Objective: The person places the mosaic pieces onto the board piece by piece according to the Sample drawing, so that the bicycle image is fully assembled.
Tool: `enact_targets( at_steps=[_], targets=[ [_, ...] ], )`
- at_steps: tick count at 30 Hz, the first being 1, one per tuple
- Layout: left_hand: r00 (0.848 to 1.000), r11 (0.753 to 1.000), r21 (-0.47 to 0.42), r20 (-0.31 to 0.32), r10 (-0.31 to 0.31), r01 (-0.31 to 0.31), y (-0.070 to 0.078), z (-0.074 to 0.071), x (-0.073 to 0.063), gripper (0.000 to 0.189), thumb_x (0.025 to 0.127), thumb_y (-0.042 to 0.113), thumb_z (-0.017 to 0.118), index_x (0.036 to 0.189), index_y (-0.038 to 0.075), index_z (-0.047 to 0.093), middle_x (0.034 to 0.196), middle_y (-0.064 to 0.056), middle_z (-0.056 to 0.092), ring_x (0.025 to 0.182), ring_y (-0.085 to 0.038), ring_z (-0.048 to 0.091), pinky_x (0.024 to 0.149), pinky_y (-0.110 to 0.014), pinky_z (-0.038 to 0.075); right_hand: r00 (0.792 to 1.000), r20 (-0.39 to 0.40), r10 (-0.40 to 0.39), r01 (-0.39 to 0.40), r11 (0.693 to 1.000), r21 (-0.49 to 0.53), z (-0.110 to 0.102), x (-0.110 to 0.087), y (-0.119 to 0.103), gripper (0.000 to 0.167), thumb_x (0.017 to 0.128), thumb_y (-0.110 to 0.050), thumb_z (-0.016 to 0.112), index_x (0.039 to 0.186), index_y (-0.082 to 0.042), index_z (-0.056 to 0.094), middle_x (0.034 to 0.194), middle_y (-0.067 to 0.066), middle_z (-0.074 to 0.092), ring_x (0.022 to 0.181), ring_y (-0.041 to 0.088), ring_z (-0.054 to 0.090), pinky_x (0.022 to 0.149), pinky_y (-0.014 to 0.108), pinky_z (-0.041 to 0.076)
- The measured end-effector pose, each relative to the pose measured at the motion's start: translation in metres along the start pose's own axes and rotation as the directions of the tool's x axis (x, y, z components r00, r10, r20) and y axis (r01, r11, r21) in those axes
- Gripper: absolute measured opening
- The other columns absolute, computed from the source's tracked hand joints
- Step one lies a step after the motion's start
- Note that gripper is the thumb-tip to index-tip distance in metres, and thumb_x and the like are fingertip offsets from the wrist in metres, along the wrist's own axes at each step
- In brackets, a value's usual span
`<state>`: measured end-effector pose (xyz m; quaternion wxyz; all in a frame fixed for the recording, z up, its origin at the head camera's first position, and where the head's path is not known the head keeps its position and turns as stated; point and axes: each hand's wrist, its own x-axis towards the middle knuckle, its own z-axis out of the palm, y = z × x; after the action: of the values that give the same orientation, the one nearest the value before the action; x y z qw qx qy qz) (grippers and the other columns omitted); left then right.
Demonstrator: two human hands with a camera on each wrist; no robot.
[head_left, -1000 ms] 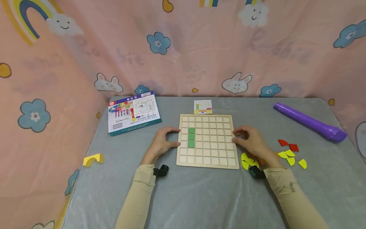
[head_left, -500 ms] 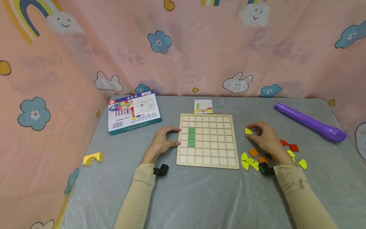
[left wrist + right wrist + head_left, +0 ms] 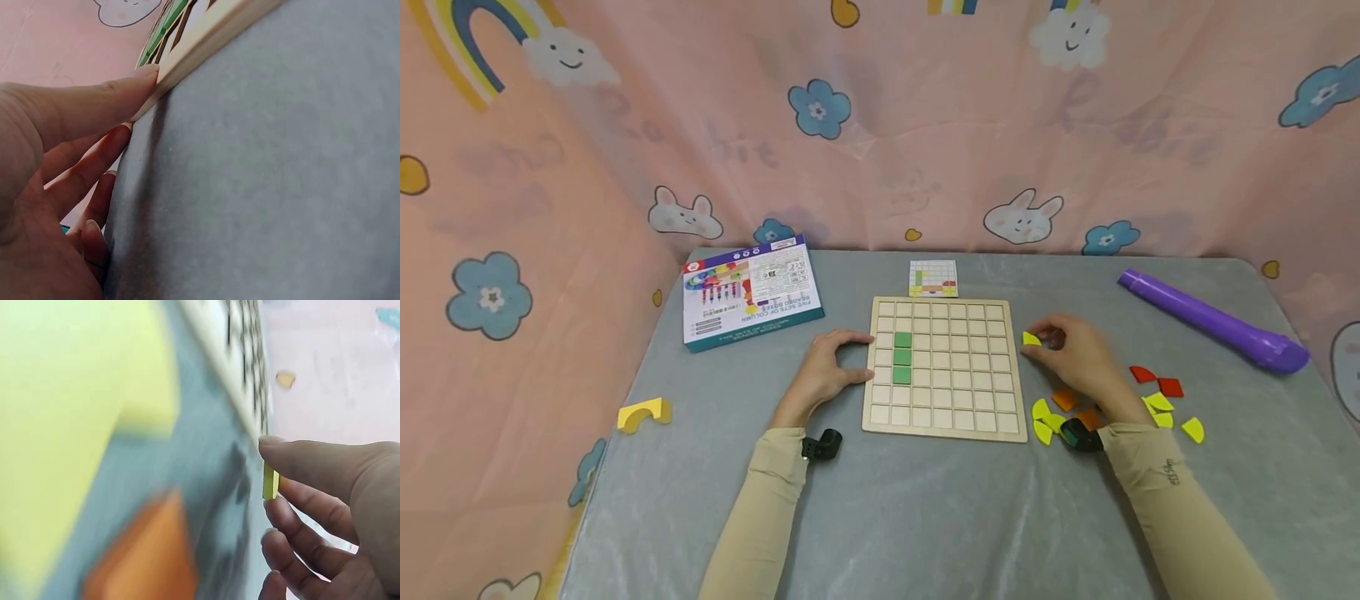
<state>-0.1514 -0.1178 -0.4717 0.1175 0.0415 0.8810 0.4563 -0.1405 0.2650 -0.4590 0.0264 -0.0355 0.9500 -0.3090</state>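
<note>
A wooden grid board (image 3: 961,362) lies in the middle of the table in the head view. Several green square tiles (image 3: 902,357) sit in one of its columns. My left hand (image 3: 824,367) rests against the board's left edge, thumb and index fingertip spread apart along it; the left wrist view shows the thumb (image 3: 94,103) touching the wooden rim. Just off the right edge, my right hand (image 3: 1082,357) pinches a yellow quarter-circle tile (image 3: 1032,338), seen edge-on between thumb and finger in the right wrist view.
Yellow tiles (image 3: 1042,422) and orange tiles (image 3: 1064,400) lie right of the board, partly under my right wrist. Further right are red tiles (image 3: 1170,387) and a purple tube (image 3: 1213,321). A pattern card (image 3: 933,278), a box (image 3: 752,296) and a yellow arch block (image 3: 645,415) surround the board.
My right hand has moved away from the board's right edge, picked up a yellow quarter-circle tile and carried it back left towards the board. My left hand has stayed at the left edge.
</note>
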Motion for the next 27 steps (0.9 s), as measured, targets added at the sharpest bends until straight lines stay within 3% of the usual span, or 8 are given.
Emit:
enact_targets(
  at_steps=[7,17,27],
  targets=[
    [1.0,1.0,0.0,0.001,-0.004,0.004,0.0,-0.001,0.0,0.05,0.084,0.009,0.09,0.131,0.017,0.075,0.149,-0.007,0.063,0.147,-0.033,0.043,0.127,-0.052,0.031,0.994,0.044,-0.104,0.098,0.986,0.136,0.027,0.015,-0.039,0.028,0.096,-0.012,0.079,0.118,0.003,0.071,0.109,0.021,0.067,0.09,0.028,0.056,0.08,0.038,0.046],
    [1.0,1.0,-0.015,-0.006,0.008,-0.008,-0.002,-0.001,-0.001,0.049,0.084,0.007,0.089,0.13,0.016,0.075,0.148,-0.008,0.064,0.148,-0.034,0.042,0.127,-0.053,0.031,0.966,0.145,-0.213,0.188,0.968,0.165,0.063,0.034,-0.09,0.024,0.094,-0.012,0.08,0.112,0.001,0.072,0.105,0.014,0.066,0.091,0.027,0.056,0.083,0.039,0.047],
    [1.0,0.999,-0.038,-0.004,-0.019,0.019,-0.003,0.0,0.0,0.049,0.084,0.008,0.089,0.13,0.018,0.075,0.15,-0.007,0.063,0.149,-0.033,0.04,0.128,-0.053,0.029,0.967,0.153,-0.202,0.182,0.974,0.137,0.076,0.045,-0.106,0.02,0.093,-0.015,0.081,0.107,-0.004,0.072,0.102,0.011,0.064,0.091,0.026,0.056,0.083,0.039,0.047]
  ],
)
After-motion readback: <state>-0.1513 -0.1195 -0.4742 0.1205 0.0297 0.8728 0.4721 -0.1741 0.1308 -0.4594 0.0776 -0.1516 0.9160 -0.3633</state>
